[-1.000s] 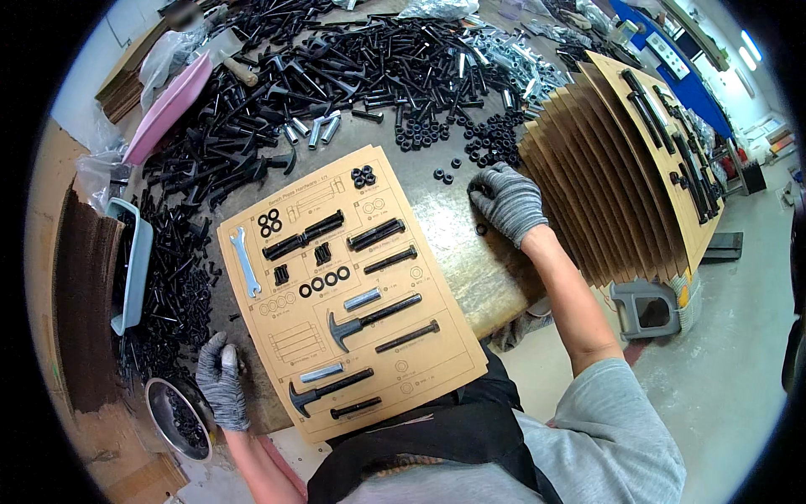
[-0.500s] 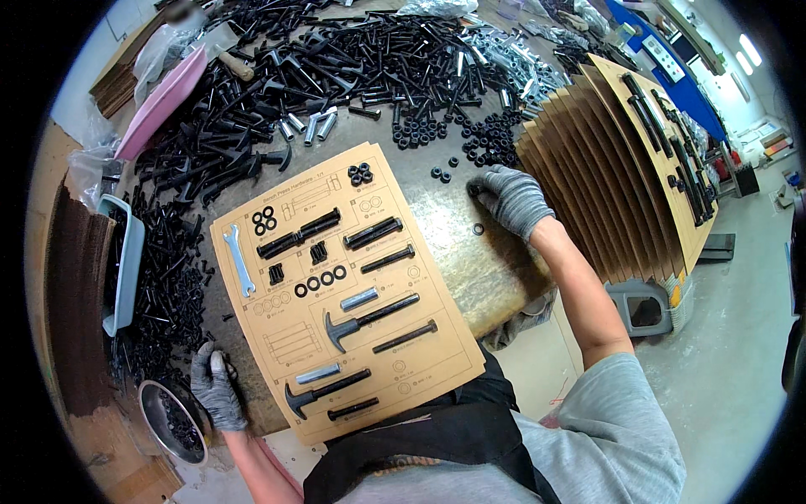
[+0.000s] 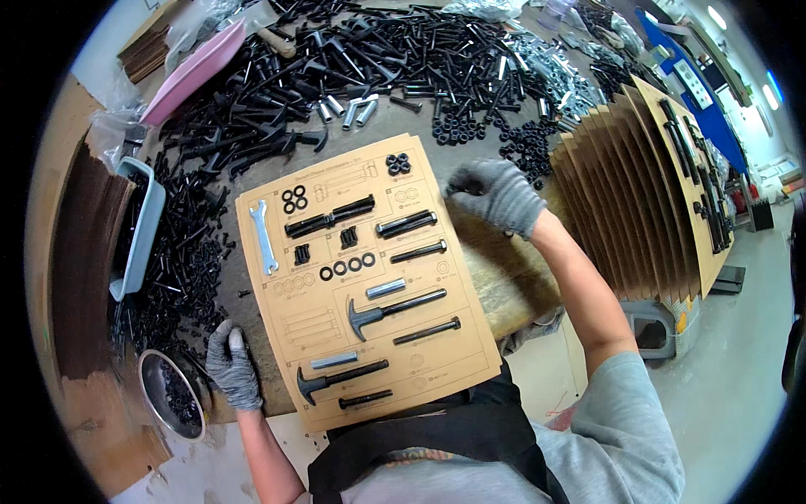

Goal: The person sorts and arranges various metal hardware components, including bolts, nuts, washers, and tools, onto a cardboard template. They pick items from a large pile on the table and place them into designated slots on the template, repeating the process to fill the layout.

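A tan cardboard sheet of packed hardware leans across the table edge in front of me. On it are a silver wrench, black washers, bolts, nuts, silver sleeves and two black T-shaped pins. My right hand, in a grey glove, is just beyond the sheet's upper right edge with its fingers curled closed; what they hold is hidden. My left hand, also gloved, rests at the table's front edge, fingers loosely bent and apart, nothing visible between them.
Loose black nuts lie beyond my right hand. Black bolts and pins heap across the back. A metal bowl sits beside my left hand, near a blue tray. At right stands a stack of filled cardboard sheets.
My right hand has drawn back from the loose nuts toward the sheet, its fingers curling in. My view has shifted, moving the whole scene within it. My left hand stays by the bowl.
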Demonstrator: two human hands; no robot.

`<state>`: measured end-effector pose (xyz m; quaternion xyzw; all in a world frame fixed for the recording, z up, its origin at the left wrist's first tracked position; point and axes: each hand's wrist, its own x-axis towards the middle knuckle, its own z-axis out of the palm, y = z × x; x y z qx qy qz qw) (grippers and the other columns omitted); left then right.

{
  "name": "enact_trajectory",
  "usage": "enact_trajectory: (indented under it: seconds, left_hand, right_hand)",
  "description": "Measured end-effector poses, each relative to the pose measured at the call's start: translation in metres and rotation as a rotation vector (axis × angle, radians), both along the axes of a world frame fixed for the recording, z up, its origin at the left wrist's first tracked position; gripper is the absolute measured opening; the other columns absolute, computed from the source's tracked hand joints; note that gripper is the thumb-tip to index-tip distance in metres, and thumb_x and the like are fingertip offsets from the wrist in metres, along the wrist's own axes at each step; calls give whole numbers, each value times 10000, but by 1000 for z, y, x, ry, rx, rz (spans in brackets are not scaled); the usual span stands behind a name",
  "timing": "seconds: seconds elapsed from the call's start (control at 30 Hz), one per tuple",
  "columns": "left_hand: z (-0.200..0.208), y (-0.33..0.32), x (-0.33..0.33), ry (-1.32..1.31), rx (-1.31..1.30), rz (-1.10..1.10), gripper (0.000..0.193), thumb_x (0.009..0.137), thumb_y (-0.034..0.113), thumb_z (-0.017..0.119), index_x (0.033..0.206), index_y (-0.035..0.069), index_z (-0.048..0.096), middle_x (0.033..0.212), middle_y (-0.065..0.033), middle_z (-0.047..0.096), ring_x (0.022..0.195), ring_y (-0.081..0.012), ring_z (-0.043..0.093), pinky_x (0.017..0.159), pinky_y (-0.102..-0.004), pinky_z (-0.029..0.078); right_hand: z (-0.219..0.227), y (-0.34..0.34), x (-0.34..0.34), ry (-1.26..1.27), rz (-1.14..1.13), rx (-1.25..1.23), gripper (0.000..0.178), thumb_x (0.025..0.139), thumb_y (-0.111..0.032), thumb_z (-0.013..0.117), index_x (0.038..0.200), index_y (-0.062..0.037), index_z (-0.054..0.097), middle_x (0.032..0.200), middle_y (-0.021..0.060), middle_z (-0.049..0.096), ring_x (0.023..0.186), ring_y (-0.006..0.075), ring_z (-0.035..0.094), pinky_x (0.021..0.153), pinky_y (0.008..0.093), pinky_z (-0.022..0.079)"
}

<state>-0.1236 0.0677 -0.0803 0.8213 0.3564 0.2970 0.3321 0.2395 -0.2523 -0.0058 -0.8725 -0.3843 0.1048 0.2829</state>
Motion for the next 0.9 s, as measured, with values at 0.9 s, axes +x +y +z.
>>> enact_trajectory:
  seconds: [0.9]
  left_hand:
    - [-4, 5, 3, -5, 26, -54, 196, 903, 94, 621, 1074, 7, 659, 1045, -79, 682, 965, -159, 610, 914, -297, 462]
  right_hand:
    - [-32, -14, 32, -253, -165, -290, 231, 759, -235, 651, 944, -104, 698, 881, 158, 674, 850, 350, 643, 767, 411, 513]
